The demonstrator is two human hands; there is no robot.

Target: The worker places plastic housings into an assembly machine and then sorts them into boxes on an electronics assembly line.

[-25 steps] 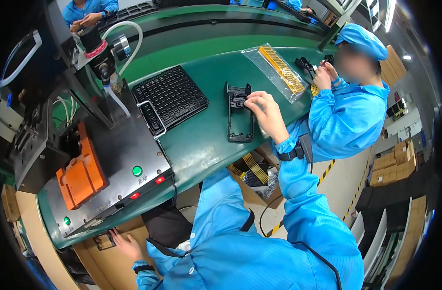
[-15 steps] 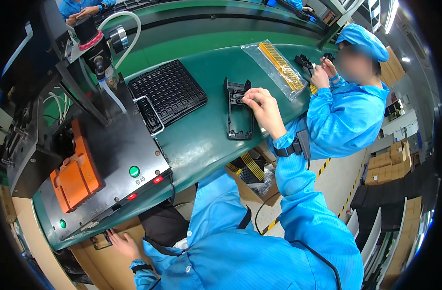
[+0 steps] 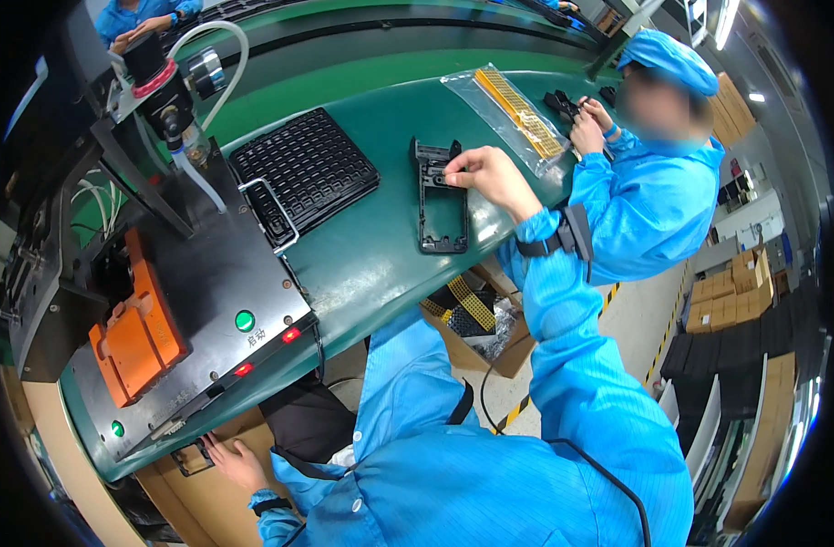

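Observation:
A black plastic frame point(image 3: 442, 244) with a large rectangular opening lies on the green table. My right hand point(image 3: 492, 180) is over its upper part, thumb and forefinger pinched together at the crossbar. Whatever is between those fingertips is too small or hidden to make out. Low on the left, below the table edge, my left hand point(image 3: 238, 465) reaches over a cardboard box with its fingers stretched out. Its fingertips touch or overlap a second small black frame point(image 3: 192, 469), partly hidden by the table edge; a firm hold does not show.
A stack of black trays point(image 3: 308, 164) stands beside a press machine point(image 3: 212, 301) carrying an orange fixture point(image 3: 139, 342). A clear bag with yellow strips point(image 3: 517, 114) lies farther right. A co-worker point(image 3: 649, 201) handles black parts there. An open carton point(image 3: 490, 337) sits below the table.
The view has shifted slightly, moving the table scene a little left and up. My right hand stays at the frame's crossbar, its wrist somewhat turned. The left hand has hardly moved.

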